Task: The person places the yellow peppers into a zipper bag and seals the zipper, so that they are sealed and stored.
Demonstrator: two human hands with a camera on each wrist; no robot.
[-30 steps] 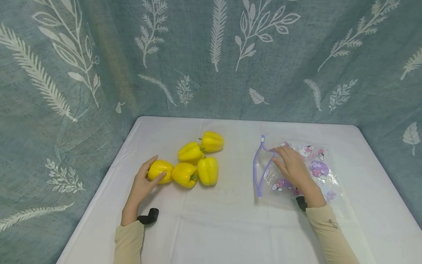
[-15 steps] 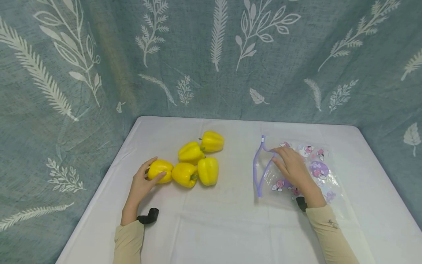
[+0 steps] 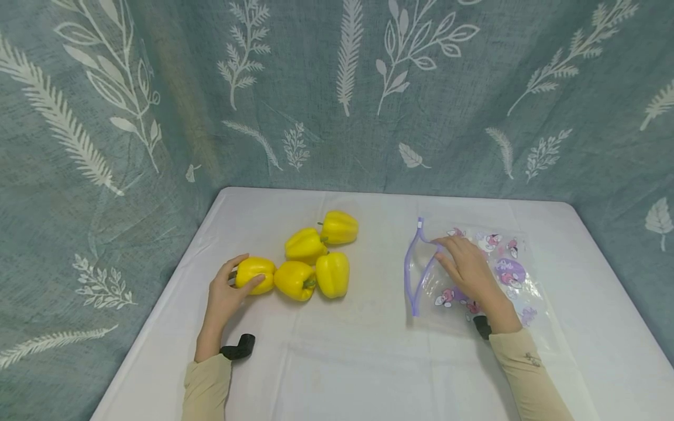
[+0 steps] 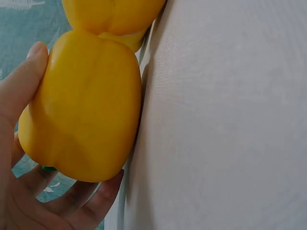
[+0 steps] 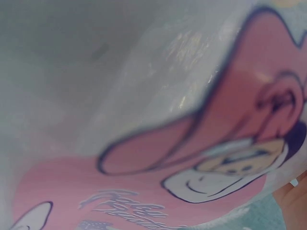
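At the left end of a cluster of yellow bell peppers, my left hand point(image 3: 226, 298) grips one bell pepper point(image 3: 255, 276), thumb on the near side and fingers round its far and left side. In the left wrist view this bell pepper point(image 4: 84, 105) lies between thumb and fingers, its end against another pepper point(image 4: 115, 14). My right hand point(image 3: 471, 272) holds the upper rim of a clear zip bag point(image 3: 511, 272) with a purple zip edge and cartoon prints. The bag lies flat, its mouth parted and facing left. Its printed film point(image 5: 144, 191) fills the right wrist view.
Several more yellow bell peppers point(image 3: 333, 275) lie close together right of the left hand. A white cloth point(image 3: 358, 362) covers the table. Green leaf-patterned fabric point(image 3: 316, 88) hangs behind and at the sides.
My left hand has shifted very slightly left on the end bell pepper, and more of its stem shows. The right hand and the bag have stayed in place.
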